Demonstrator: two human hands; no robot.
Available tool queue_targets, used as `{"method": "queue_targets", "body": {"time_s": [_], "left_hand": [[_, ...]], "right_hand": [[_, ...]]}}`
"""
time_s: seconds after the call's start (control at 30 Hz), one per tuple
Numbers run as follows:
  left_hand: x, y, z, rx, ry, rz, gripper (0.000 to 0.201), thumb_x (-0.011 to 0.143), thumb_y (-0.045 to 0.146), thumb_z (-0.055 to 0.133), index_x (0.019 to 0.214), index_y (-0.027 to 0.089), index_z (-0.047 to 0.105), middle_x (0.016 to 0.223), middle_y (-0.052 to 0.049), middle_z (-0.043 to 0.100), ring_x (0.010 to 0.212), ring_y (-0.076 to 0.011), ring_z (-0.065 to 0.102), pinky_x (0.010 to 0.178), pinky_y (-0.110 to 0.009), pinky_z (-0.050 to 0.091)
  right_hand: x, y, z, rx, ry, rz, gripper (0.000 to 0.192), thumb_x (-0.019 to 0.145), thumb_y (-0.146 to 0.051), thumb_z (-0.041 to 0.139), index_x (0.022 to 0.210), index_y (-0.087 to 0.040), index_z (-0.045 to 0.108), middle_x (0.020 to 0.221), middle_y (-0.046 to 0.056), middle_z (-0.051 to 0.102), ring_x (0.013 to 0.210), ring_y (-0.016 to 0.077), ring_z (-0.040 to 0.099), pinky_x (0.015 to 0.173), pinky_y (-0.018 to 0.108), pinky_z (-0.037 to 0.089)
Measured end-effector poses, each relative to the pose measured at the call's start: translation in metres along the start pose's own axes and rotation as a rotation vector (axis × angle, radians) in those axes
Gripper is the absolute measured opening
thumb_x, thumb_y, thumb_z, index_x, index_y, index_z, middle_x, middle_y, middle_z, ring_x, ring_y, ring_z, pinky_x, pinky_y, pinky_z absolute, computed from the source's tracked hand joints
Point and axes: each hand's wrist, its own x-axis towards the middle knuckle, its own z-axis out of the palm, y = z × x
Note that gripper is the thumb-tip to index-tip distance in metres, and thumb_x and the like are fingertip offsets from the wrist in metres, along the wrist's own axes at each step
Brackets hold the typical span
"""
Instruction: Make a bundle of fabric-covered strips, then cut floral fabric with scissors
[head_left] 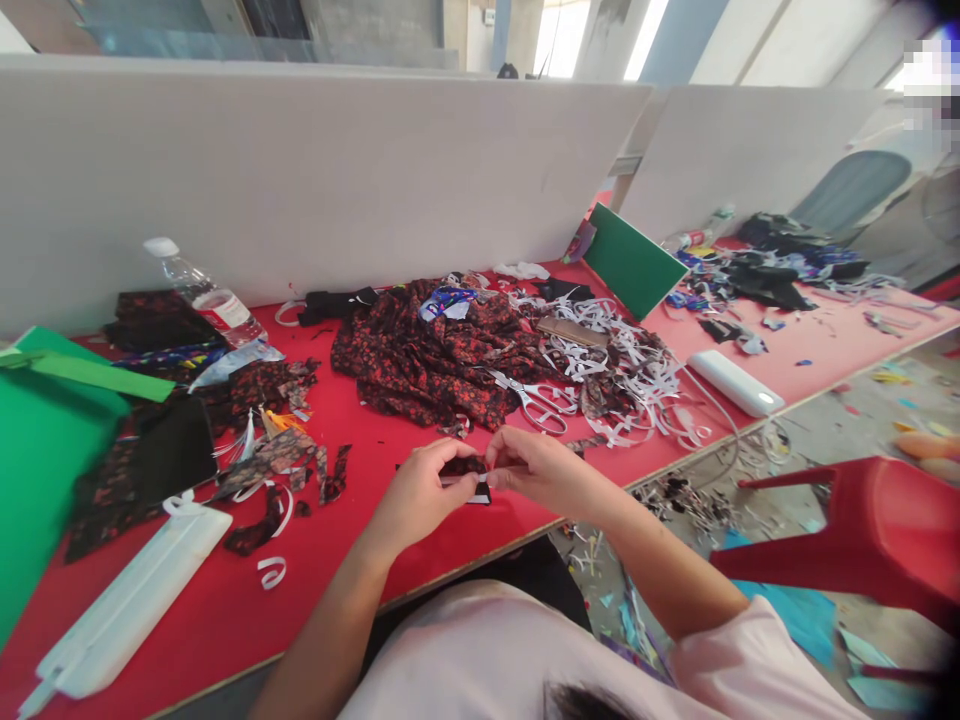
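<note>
Close to the front edge of the red table, my left hand [429, 490] and my right hand [536, 472] are closed in pinches, fingertips nearly meeting. Between them is a small dark patterned fabric piece [466, 466] with a narrow white strip along it; my fingers hide much of it. Just beyond my right hand lie white-handled scissors [541, 405], blades pointing left. Behind the scissors spreads a heap of black-and-red floral fabric [420, 350], with a tangle of white strips [637, 370] at its right side.
On the left are a plastic bottle [217, 305], fabric scraps [277, 465], a white elongated device [135, 600] and a green board [45, 470]. Another green board [634, 262] leans at the back. A white bar-shaped device [735, 383] lies right. A red stool [862, 540] stands on the littered floor.
</note>
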Motion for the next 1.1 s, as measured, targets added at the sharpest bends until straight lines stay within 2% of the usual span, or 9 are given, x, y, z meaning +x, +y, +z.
{"method": "queue_targets", "body": {"time_s": [0.17, 0.33, 0.5, 0.7, 0.77, 0.87, 0.93, 1.0, 1.1], "left_hand": [[0.0, 0.002, 0.0, -0.049, 0.006, -0.079, 0.008, 0.071, 0.019, 0.055, 0.078, 0.017, 0.058, 0.071, 0.002, 0.058, 0.069, -0.0124, 0.055, 0.064, -0.021, 0.045], [-0.001, 0.002, -0.002, -0.014, 0.026, -0.118, 0.005, 0.068, 0.019, 0.055, 0.073, 0.017, 0.056, 0.066, 0.003, 0.055, 0.064, -0.011, 0.05, 0.059, -0.02, 0.041], [-0.001, -0.005, 0.0, -0.028, 0.096, -0.11, 0.007, 0.07, 0.02, 0.053, 0.075, 0.017, 0.057, 0.066, 0.004, 0.054, 0.063, -0.0109, 0.05, 0.059, -0.02, 0.04], [0.001, -0.01, 0.004, -0.266, 0.142, -0.135, 0.012, 0.07, 0.025, 0.057, 0.078, 0.016, 0.057, 0.065, 0.004, 0.056, 0.059, -0.01, 0.051, 0.056, -0.019, 0.04], [0.002, -0.012, -0.002, -0.333, 0.215, -0.145, 0.012, 0.069, 0.025, 0.058, 0.076, 0.016, 0.057, 0.064, 0.004, 0.056, 0.056, -0.0092, 0.051, 0.054, -0.018, 0.039], [0.003, -0.018, -0.014, -0.468, 0.442, -0.211, 0.016, 0.067, 0.028, 0.062, 0.076, 0.017, 0.055, 0.058, 0.007, 0.052, 0.048, -0.0074, 0.046, 0.046, -0.017, 0.035], [0.005, -0.02, -0.017, -0.571, 0.541, -0.172, 0.021, 0.067, 0.031, 0.064, 0.079, 0.018, 0.055, 0.061, 0.007, 0.054, 0.048, -0.0062, 0.047, 0.045, -0.016, 0.035], [0.008, -0.018, -0.012, -0.634, 0.557, -0.078, 0.022, 0.068, 0.031, 0.066, 0.082, 0.017, 0.055, 0.067, 0.006, 0.056, 0.055, -0.0056, 0.05, 0.052, -0.015, 0.038], [0.013, -0.01, 0.007, -0.744, 0.581, -0.008, 0.022, 0.07, 0.03, 0.066, 0.082, 0.017, 0.054, 0.071, 0.005, 0.057, 0.061, -0.0064, 0.054, 0.059, -0.017, 0.042]], "right_hand": [[0.0, 0.001, -0.002, -0.029, -0.033, -0.049, 0.008, 0.08, -0.019, 0.054, 0.084, -0.019, 0.046, 0.067, -0.004, 0.049, 0.058, 0.0078, 0.043, 0.052, 0.017, 0.032], [0.003, 0.0, -0.005, -0.07, -0.031, -0.071, 0.01, 0.08, -0.018, 0.054, 0.082, -0.019, 0.044, 0.067, -0.004, 0.05, 0.059, 0.0082, 0.043, 0.052, 0.018, 0.032], [0.0, -0.005, -0.001, 0.002, 0.033, -0.046, 0.01, 0.081, -0.021, 0.053, 0.081, -0.019, 0.043, 0.07, -0.003, 0.052, 0.059, 0.0082, 0.047, 0.053, 0.018, 0.035], [-0.01, -0.016, 0.008, 0.015, 0.183, -0.106, 0.006, 0.082, -0.02, 0.052, 0.082, -0.019, 0.046, 0.073, -0.002, 0.054, 0.062, 0.0082, 0.048, 0.057, 0.018, 0.038], [-0.015, -0.018, 0.005, 0.03, 0.261, -0.121, 0.004, 0.082, -0.019, 0.052, 0.081, -0.019, 0.048, 0.074, -0.002, 0.054, 0.063, 0.0085, 0.049, 0.058, 0.019, 0.039], [-0.023, -0.018, -0.005, 0.046, 0.463, -0.108, 0.006, 0.083, -0.022, 0.051, 0.079, -0.019, 0.051, 0.074, 0.001, 0.055, 0.065, 0.0104, 0.05, 0.059, 0.021, 0.04], [-0.023, -0.014, -0.007, 0.002, 0.59, -0.114, 0.009, 0.085, -0.024, 0.049, 0.082, -0.019, 0.055, 0.076, 0.003, 0.056, 0.068, 0.0126, 0.051, 0.062, 0.024, 0.041], [-0.017, -0.008, -0.001, -0.061, 0.614, -0.137, 0.015, 0.088, -0.025, 0.046, 0.088, -0.02, 0.06, 0.082, 0.005, 0.057, 0.075, 0.0151, 0.052, 0.068, 0.027, 0.042], [-0.001, 0.001, 0.021, -0.052, 0.529, -0.106, 0.02, 0.087, -0.031, 0.049, 0.095, -0.021, 0.064, 0.088, 0.007, 0.055, 0.075, 0.0151, 0.052, 0.066, 0.027, 0.042]]}}
